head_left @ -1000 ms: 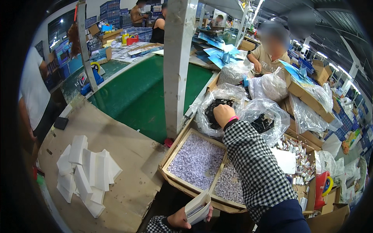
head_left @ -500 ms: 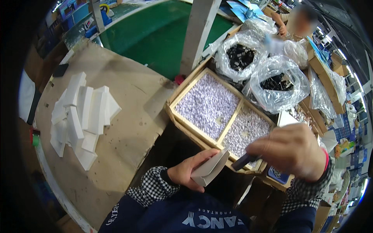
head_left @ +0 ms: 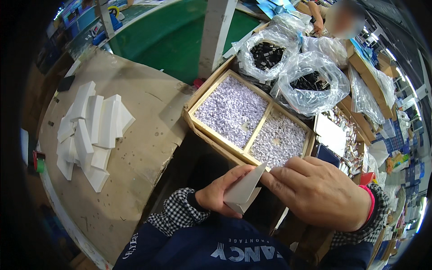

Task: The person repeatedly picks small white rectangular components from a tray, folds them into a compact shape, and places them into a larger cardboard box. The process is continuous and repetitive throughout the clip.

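My left hand (head_left: 215,192) is closed around a small white carton (head_left: 243,191), holding it tilted in front of my body. Beside the carton's upper end, my right hand (head_left: 317,194) has its fingers pressed together, with the fingertips at or very near its edge. Whatever those fingers hold is hidden behind them. Past the carton lies a wooden tray (head_left: 246,154) with two compartments of small pale lilac pieces. On the brown board to the left, several white cartons (head_left: 96,121) rest in a loose pile.
Clear plastic bags (head_left: 310,101) holding black parts stand behind the tray. To the right are a white card (head_left: 330,134) and a box of small metallic parts (head_left: 355,155). A grey post (head_left: 216,36) rises before a green surface (head_left: 166,40). Another person (head_left: 335,22) is at the far right.
My right hand has come down and left to the carton. The dark slim piece it held is no longer visible. My left hand has turned the carton slightly.
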The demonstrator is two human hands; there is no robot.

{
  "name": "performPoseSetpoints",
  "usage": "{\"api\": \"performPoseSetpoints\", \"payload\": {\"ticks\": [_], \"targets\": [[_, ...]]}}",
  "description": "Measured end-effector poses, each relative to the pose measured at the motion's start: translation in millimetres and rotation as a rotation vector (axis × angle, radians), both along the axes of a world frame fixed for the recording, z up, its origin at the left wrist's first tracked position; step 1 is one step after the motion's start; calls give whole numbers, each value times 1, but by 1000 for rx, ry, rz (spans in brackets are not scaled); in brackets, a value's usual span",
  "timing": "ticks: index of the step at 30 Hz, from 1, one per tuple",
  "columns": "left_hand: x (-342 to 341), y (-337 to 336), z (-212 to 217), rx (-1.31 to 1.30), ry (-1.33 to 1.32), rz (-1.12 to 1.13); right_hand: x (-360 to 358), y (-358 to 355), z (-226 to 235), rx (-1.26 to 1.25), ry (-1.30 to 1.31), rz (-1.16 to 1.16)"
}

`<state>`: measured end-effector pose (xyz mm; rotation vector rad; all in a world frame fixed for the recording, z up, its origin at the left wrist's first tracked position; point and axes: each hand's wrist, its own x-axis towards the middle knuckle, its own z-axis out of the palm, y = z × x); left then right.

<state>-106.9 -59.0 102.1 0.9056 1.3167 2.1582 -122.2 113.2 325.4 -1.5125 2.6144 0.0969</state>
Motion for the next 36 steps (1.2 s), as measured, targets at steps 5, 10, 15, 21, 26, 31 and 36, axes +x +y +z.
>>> {"api": "performPoseSetpoints", "payload": {"ticks": [5,10,15,21,26,31,36], "targets": [[-4,-1,3,-47,172,18,-4,2,11,97,-130,51],[-2,1,-2,-103,301,157,-18,4,1,-94,-338,4],[0,1,-11,-60,227,222,-22,8,-12,-273,-613,-112],[0,1,-16,40,249,217,-28,10,-19,-392,-770,-280],[8,3,-23,14,215,288,-25,4,-35,-533,-882,-181],[10,2,-27,-12,251,359,-15,13,-28,-647,-1068,-458],[3,5,-15,170,241,337,-6,40,-28,-931,-988,-611]]}}
